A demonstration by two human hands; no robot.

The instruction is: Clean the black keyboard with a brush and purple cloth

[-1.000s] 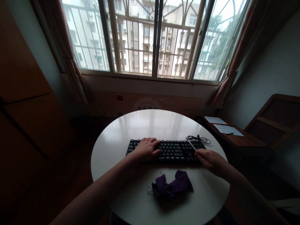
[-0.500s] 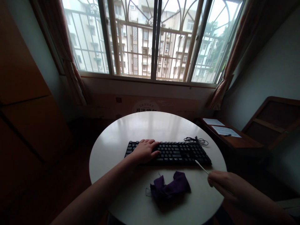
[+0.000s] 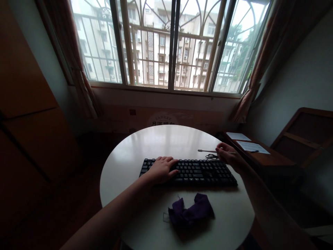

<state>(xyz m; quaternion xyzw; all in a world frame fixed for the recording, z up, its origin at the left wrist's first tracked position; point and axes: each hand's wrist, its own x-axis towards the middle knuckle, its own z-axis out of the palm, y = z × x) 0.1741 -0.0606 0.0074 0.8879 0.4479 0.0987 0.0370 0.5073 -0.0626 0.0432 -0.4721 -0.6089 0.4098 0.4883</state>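
Left hand (image 3: 161, 169): flat, fingers spread on the black keyboard (image 3: 197, 171).
Right hand (image 3: 229, 156): pinching a thin swab (image 3: 208, 151) above the keyboard's far right corner.
Purple cloth (image 3: 191, 213): crumpled, near edge of the round table (image 3: 145, 146).

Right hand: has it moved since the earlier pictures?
Yes. The right hand, holding a thin stick, went from the near side of the keyboard to beyond its far right corner.

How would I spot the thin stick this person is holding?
Find the round white table under the window. Past the black keyboard, on its right, the right hand pinches a thin pale stick pointing left. Unlike the dark coiled cable below, it is straight and light.
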